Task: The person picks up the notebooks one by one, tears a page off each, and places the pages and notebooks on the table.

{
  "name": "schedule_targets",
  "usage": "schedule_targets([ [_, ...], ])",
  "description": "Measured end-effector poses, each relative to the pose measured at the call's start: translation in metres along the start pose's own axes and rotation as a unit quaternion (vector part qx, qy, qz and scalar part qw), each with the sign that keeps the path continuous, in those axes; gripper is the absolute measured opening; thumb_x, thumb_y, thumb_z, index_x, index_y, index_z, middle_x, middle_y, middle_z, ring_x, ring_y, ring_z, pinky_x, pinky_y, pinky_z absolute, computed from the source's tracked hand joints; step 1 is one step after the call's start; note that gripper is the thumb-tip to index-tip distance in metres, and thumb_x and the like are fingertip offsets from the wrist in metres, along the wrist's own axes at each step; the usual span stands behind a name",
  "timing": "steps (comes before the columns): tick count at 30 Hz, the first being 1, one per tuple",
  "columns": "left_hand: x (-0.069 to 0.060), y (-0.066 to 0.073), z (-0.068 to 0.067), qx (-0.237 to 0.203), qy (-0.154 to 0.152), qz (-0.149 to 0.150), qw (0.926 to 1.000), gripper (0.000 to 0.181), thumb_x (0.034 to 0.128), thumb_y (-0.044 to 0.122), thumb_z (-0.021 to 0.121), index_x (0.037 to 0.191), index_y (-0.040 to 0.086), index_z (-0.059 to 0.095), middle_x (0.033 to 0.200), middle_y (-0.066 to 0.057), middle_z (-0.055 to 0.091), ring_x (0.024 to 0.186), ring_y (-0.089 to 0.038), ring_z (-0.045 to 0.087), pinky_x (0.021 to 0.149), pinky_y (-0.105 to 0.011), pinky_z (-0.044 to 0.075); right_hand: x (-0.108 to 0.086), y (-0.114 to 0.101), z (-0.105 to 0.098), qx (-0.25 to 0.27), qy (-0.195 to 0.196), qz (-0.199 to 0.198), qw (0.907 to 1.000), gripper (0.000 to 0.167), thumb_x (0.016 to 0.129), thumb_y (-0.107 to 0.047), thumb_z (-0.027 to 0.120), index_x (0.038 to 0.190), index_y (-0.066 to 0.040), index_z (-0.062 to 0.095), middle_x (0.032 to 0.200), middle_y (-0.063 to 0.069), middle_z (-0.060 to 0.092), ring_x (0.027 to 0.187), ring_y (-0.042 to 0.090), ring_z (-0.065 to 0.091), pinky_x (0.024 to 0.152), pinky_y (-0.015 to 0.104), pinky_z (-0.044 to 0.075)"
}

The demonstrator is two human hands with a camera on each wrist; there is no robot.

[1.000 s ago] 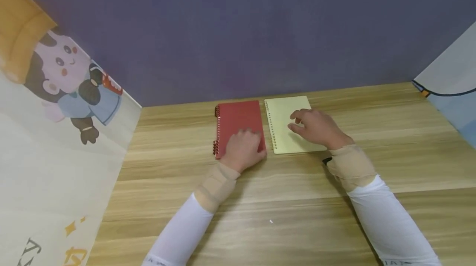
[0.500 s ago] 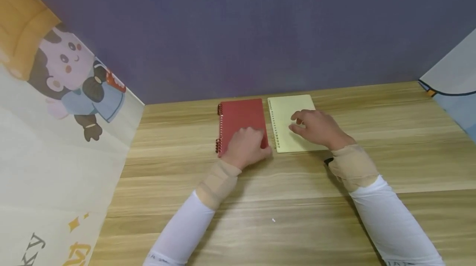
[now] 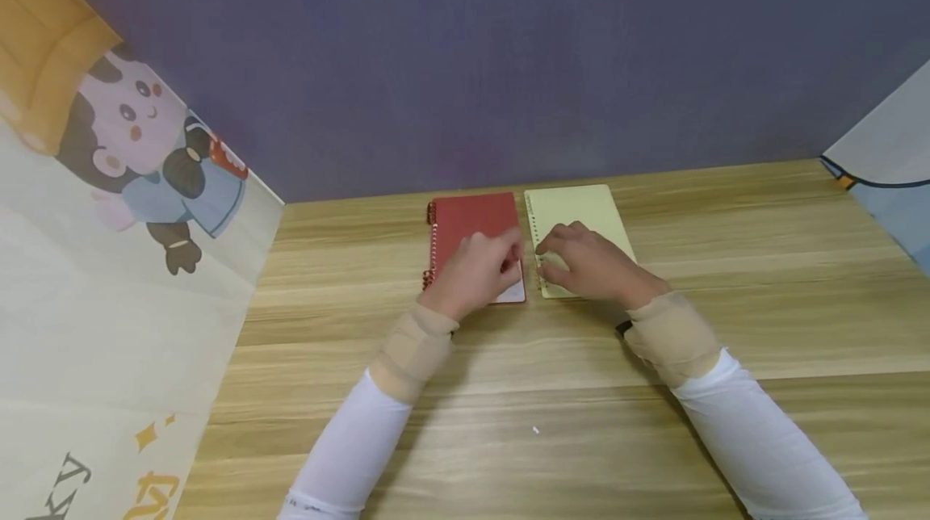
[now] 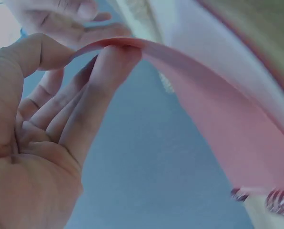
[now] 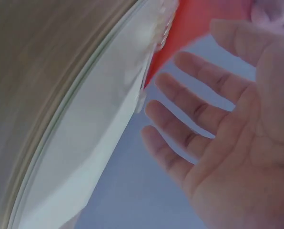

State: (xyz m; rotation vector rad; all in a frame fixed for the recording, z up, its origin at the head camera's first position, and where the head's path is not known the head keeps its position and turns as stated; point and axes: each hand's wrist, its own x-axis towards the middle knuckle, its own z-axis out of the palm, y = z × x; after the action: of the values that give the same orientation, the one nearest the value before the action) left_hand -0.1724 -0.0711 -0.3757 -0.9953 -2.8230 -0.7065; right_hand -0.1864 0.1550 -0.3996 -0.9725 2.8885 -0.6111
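A red spiral notebook (image 3: 472,213) lies on the wooden table, its cover partly raised at the lower right corner so that white pages (image 3: 514,292) show. My left hand (image 3: 471,274) pinches that cover between thumb and fingers; in the left wrist view the red cover (image 4: 204,102) bends upward from the spiral. To its right is a pale yellow spiral notebook (image 3: 581,209), lying flat. Over its left part hovers my right hand (image 3: 599,266), near the spiral edge. The right wrist view has this hand (image 5: 242,129) with fingers spread and nothing held.
The wooden table (image 3: 581,439) meets a dark blue-grey upright panel (image 3: 465,68) just behind the notebooks. A white panel with a cartoon figure (image 3: 145,124) stands at the left. A tiny white scrap (image 3: 535,429) lies in front.
My left hand has lifted the red notebook's lower right corner of cover, uncovering white pages. My right hand has shifted left, toward the yellow notebook's spiral.
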Motion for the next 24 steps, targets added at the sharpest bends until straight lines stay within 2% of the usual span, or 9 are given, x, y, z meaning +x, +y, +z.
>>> schedule_targets([
  [5,-0.005,0.004,-0.026,-0.014,0.062,0.005,0.998,0.015,0.089,0.001,0.064,0.101,0.01,0.063,0.084,-0.001,0.073,0.07,-0.011,0.069,0.066,-0.024,0.056,0.0,-0.018,0.008,-0.02,-0.007,-0.047,0.9987,0.035,0.095,-0.025,0.071,0.125,-0.007,0.07,0.133,0.013,0.065,0.124,0.038,0.056,0.101,0.056,0.048],
  [9,-0.011,0.005,-0.049,0.013,0.09,-0.004,0.9959,0.024,0.0855,0.0,0.064,0.106,0.012,0.064,0.092,0.0,0.071,0.076,-0.01,0.069,0.068,-0.027,0.057,-0.001,-0.029,0.014,-0.043,-0.029,-0.07,0.9962,0.049,0.094,-0.03,0.072,0.138,-0.009,0.063,0.149,0.016,0.056,0.14,0.042,0.046,0.112,0.062,0.04],
  [12,-0.017,0.004,-0.065,0.024,0.089,-0.016,0.9956,0.032,0.0839,-0.001,0.063,0.112,0.013,0.065,0.094,-0.001,0.066,0.073,-0.011,0.062,0.065,-0.028,0.052,-0.002,-0.034,0.019,-0.052,-0.05,-0.068,0.995,0.053,0.096,-0.032,0.071,0.143,-0.01,0.059,0.152,0.018,0.053,0.144,0.044,0.042,0.117,0.063,0.035],
  [18,-0.032,-0.003,-0.092,0.034,0.062,-0.046,0.9964,0.04,0.0857,-0.001,0.059,0.123,0.011,0.064,0.117,-0.005,0.06,0.077,-0.016,0.054,0.065,-0.031,0.046,-0.003,-0.037,0.023,-0.04,-0.072,-0.046,0.9955,0.052,0.098,-0.032,0.068,0.145,-0.012,0.059,0.155,0.018,0.049,0.146,0.042,0.039,0.119,0.063,0.032],
  [24,-0.044,-0.023,-0.109,0.021,0.071,-0.096,0.9926,0.043,0.0849,-0.004,0.057,0.127,0.006,0.063,0.133,-0.012,0.058,0.085,-0.022,0.059,0.076,-0.035,0.053,-0.004,-0.037,0.024,-0.032,-0.071,-0.044,0.9959,0.052,0.097,-0.031,0.069,0.145,-0.013,0.059,0.155,0.017,0.049,0.147,0.041,0.039,0.118,0.063,0.033],
])
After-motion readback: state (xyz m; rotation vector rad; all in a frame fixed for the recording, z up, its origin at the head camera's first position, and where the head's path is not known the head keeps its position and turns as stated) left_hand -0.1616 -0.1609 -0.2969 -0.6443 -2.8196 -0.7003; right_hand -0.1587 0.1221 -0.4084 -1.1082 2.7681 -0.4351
